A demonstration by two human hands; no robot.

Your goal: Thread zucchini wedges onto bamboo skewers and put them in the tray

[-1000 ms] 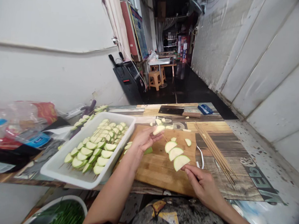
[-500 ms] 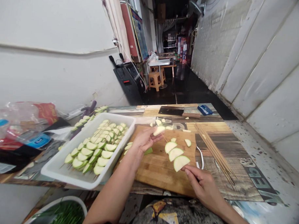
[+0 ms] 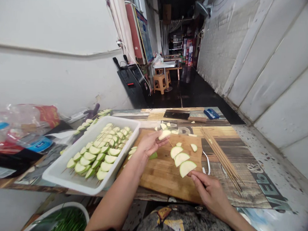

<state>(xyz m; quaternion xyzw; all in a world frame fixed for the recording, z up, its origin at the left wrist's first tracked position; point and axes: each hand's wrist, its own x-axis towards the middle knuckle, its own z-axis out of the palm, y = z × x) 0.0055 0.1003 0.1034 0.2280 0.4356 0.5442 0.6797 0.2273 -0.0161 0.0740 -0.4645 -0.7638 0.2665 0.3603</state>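
Note:
My right hand (image 3: pixel 209 189) is closed around the near end of a skewer. Threaded on it are three half-moon vegetable slices (image 3: pixel 182 159), pale-fleshed with green skin, like zucchini or green eggplant. Beyond them the thin tip points towards my left hand (image 3: pixel 153 142), whose fingers pinch another pale slice (image 3: pixel 164 134). Whether the tip touches that slice I cannot tell. Both hands are above a wooden cutting board (image 3: pixel 166 183), where a few loose slices (image 3: pixel 193 147) lie. To the left, a white plastic tray (image 3: pixel 48 174) holds many filled skewers (image 3: pixel 99 150).
Bare bamboo skewers (image 3: pixel 222 158) lie right of the board. A cleaver (image 3: pixel 176 114) and a blue box (image 3: pixel 211 113) are at the table's far edge. Bottles and plastic bags (image 3: pixel 29 131) crowd the left end. A bowl of green vegetables (image 3: pixel 69 220) stands below the table.
Almost nothing differs. Both hands keep their places and grips; the whole view has shifted very slightly.

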